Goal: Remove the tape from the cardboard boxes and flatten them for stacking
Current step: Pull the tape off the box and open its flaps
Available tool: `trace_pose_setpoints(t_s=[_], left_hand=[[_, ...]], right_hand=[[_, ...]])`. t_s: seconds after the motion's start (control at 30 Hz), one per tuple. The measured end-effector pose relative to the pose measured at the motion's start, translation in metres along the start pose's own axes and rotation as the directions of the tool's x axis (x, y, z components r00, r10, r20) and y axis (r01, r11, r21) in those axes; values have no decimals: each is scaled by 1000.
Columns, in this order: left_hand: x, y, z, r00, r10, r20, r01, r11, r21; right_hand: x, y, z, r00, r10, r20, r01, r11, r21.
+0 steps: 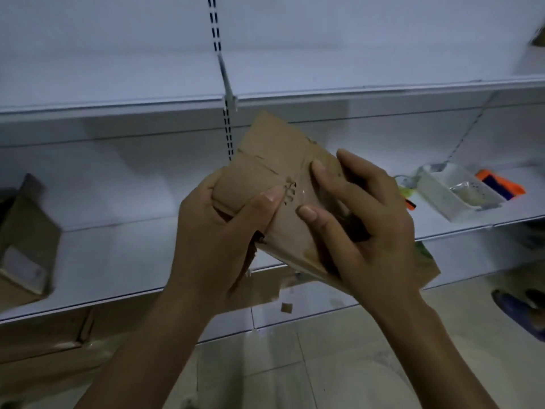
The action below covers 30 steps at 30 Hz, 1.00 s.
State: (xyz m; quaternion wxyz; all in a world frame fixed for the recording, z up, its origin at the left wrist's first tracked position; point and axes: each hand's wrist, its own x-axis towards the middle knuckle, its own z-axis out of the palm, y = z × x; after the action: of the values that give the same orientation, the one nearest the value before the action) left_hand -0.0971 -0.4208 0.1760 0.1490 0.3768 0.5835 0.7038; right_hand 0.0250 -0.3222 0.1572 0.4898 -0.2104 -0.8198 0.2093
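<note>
Left hand (212, 231) clamps the box (265, 160) at its near end, thumb on top. My right hand (362, 222) wraps the far side, fingertips picking at clear tape (303, 184). It's held mid-air before the shelf (118, 261). I judge it light and easily creased, so grip the edges. The tray (436, 184) holds something pale and unclear.

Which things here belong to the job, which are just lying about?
Job: small brown cardboard box in left hand and right hand; clear tape on it; second brown cardboard box on white shelf.
Lying about: white plastic tray; orange-and-blue object.
</note>
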Motion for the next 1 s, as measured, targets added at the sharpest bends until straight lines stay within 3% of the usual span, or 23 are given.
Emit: trace_pose_setpoints(t_s=[0.2, 0.33, 0.5, 0.63, 0.73, 0.8, 0.93, 1.0], left_hand=[[-20, 36, 42, 991, 73, -113, -77, 996, -34], [-40, 51, 73, 955, 125, -270, -134, 991, -15], [-56, 47, 95, 922, 160, -354, -160, 987, 29], [-62, 42, 106, 917, 165, -363, -134, 985, 108], [-65, 35, 111, 922, 156, -354, -106, 982, 157], [-66, 33, 117, 916, 224, -334, -148, 960, 239], [-69, 25, 129, 904, 364, -226, -254, 880, 401], [-72, 18, 133, 888, 426, -173, -304, 826, 475]], right_hand=[[3, -13, -43, 983, -115, -146, 113, 993, -18], [9, -14, -56, 936, -185, -300, 199, 980, 15], [4, -3, -59, 953, -195, -231, 200, 980, 0], [-4, 5, -57, 978, -105, -181, 84, 989, -121], [-4, 11, -66, 988, -2, -154, 4, 1000, 10], [-6, 12, -75, 986, 25, -162, -5, 992, 124], [-13, 7, -83, 977, 80, -196, -78, 997, 14], [-15, 6, -88, 967, 147, -209, -141, 989, 43]])
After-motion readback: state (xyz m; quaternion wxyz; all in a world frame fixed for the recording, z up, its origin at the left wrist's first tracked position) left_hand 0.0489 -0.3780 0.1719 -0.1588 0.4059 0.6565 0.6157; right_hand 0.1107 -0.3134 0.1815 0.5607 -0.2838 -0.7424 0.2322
